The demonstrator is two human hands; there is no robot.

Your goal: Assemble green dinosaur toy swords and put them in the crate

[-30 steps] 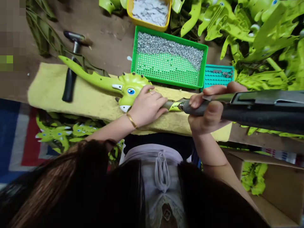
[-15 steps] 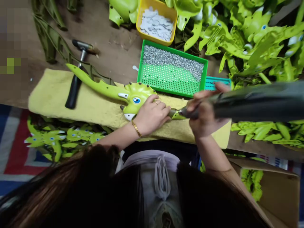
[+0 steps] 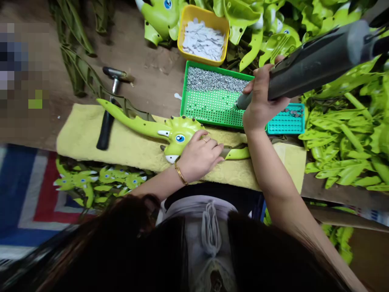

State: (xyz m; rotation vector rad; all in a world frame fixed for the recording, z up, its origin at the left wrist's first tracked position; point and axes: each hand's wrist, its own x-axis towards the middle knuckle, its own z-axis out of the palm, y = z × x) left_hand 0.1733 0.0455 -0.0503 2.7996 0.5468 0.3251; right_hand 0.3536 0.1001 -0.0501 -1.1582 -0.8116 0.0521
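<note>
Green dinosaur toy (image 3: 182, 136) could slide on the cloth (image 3: 85, 129) if the flat left hand (image 3: 199, 158) eases; the right hand's (image 3: 258, 99) gripped screwdriver (image 3: 306, 69) could clip the screw tray (image 3: 182, 97).

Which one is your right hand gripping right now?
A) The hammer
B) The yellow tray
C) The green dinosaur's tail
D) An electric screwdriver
D: the right hand is wrapped around the electric screwdriver, with its tip held above the green tray.
</note>
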